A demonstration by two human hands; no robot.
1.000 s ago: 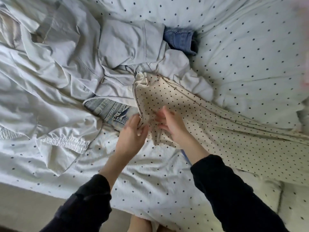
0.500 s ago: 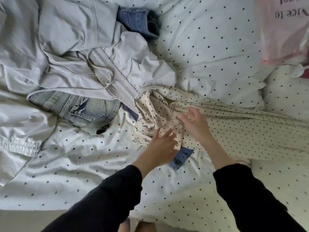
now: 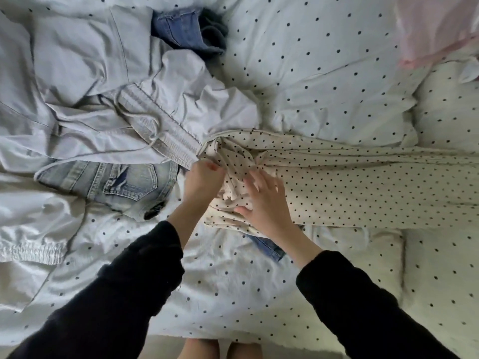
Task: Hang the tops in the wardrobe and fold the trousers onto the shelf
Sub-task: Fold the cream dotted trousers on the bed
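Since half a second ago the left hand (image 3: pixel 204 182) has closed its grip on the bunched end of the spotted garment (image 3: pixel 350 185); the right hand (image 3: pixel 264 200) lies spread, fingers straight, on it. Sorting has barely begun. It lies across the bed (image 3: pixel 311 73), beside jeans (image 3: pixel 116 182) and grey trousers (image 3: pixel 85 55).
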